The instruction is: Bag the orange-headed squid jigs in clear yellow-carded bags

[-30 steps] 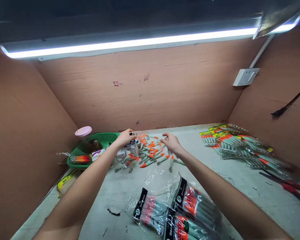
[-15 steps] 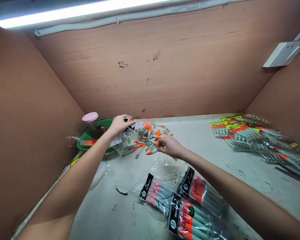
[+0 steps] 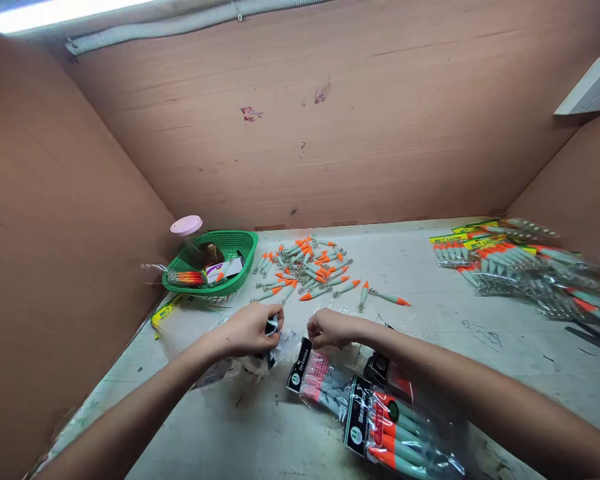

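My left hand is closed around a crumpled clear plastic bag with black printed parts. Close by on the right, my right hand is curled into a fist; what it holds, if anything, is hidden. Beneath and in front of the right hand lie clear packs of squid jigs with black header cards, one a paler pink-tipped pack. Beyond both hands, loose squid jigs with orange tips, pale green bodies and wire hooks are spread in a heap.
A green basket at the back left holds a pink-lidded jar, a card and orange lures. Yellow-labelled lure packs are piled on the right beside a dark tool. Wooden walls enclose the table; a white socket box juts out.
My left hand has come back toward me from the basket with the plastic bag. My right hand has left the jig heap and moved nearer. The heap's right edge shows stray jigs.
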Demonstrator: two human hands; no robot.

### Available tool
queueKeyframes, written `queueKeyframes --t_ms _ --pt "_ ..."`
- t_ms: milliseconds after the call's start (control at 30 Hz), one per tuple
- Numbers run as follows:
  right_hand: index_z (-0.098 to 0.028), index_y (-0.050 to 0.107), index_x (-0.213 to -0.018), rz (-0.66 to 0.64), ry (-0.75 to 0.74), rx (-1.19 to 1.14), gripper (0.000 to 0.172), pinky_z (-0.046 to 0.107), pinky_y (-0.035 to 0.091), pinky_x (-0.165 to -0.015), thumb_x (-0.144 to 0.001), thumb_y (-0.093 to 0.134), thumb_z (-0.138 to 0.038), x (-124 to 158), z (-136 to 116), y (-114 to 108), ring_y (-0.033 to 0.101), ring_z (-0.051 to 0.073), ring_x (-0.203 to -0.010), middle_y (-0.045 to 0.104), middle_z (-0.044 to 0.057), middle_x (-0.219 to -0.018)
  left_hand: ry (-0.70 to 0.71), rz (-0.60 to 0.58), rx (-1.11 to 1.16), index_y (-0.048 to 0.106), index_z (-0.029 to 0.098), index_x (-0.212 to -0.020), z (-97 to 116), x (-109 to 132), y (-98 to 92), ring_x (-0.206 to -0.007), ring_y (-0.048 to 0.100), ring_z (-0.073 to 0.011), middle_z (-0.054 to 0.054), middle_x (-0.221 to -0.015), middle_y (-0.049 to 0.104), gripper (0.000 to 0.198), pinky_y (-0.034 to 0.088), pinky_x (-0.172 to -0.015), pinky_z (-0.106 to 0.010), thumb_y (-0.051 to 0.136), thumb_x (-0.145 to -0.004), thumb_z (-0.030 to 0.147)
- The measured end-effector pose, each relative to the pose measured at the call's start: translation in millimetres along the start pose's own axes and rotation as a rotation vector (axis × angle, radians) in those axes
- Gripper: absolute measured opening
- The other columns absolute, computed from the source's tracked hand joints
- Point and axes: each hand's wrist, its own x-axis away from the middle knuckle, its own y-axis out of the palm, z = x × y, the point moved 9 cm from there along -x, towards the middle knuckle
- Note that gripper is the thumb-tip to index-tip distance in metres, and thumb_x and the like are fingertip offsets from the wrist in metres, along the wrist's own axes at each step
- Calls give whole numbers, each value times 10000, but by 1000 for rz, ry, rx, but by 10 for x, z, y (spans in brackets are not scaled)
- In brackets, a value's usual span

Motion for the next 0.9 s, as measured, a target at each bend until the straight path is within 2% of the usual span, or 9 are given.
queueKeyframes --t_ms 100,167,300,433,500,633,767,833,900 --pt "-121 654 -850 104 -79 -33 74 206 411 -541 -795 646 -170 133 -122 -137 549 94 -591 600 -37 -665 -36 -49 -76 608 179 -1090 93 92 256 -789 642 -295 -97 -810 696 530 439 -637 -315 609 -672 505" --pt "-131 667 -849 170 -138 -40 89 197 396 -578 -762 648 -132 248 -243 -212 558 102 -656 626 -22 -725 -54 -110 -120 648 181 -1034 179 116 412 -795 653 -334 -124 -805 706 617 444 -634 -333 604 -630 645" --pt "-162 660 -822 285 -153 8 67 211 408 -691 -795 603 -136 477 -354 -290 583 123 -780 653 18 -863 -82 -178 -144 702 221 -761 334 149 574 -713 669 -298 -115 -740 716 466 427 -570 -302 488 -739 635" --pt "-163 627 -904 405 5 103 111 277 392 -641 -848 561 -233 755 -153 -280 601 202 -799 640 86 -925 -106 -156 -80 706 238 -816 373 249 514 -711 665 -267 -91 -751 724 443 406 -554 -280 420 -817 577" --pt "-180 611 -870 410 13 205 97 271 364 -590 -842 574 -264 891 -100 -191 605 200 -751 625 79 -935 -103 -170 -9 697 226 -870 360 309 478 -738 660 -263 -81 -794 729 388 414 -583 -281 453 -823 523" --pt "-192 578 -781 455 -117 472 98 262 298 -508 -857 540 -239 1110 -139 4 587 153 -623 613 40 -839 -47 -273 362 672 214 -983 348 380 440 -882 640 -239 -24 -970 726 301 448 -718 -272 556 -802 425" --pt "-192 555 -718 611 -240 495 238 262 308 -517 -917 426 -213 1314 -117 19 547 129 -580 584 22 -709 -37 -373 813 676 211 -1006 301 355 417 -917 618 -197 24 -1024 712 325 452 -770 -243 632 -765 426" --pt "-194 555 -710 667 -263 472 284 259 317 -525 -938 387 -219 1406 -58 -13 527 125 -573 569 20 -682 -116 -375 1001 696 192 -921 225 306 460 -836 622 -173 25 -930 724 284 456 -733 -233 702 -706 377" --pt "-194 561 -722 716 -284 434 285 249 325 -526 -944 382 -217 1496 5 -59 516 121 -574 562 18 -679 -256 -374 1203 701 170 -843 142 257 593 -709 616 -153 16 -817 724 293 461 -655 -229 777 -607 327"
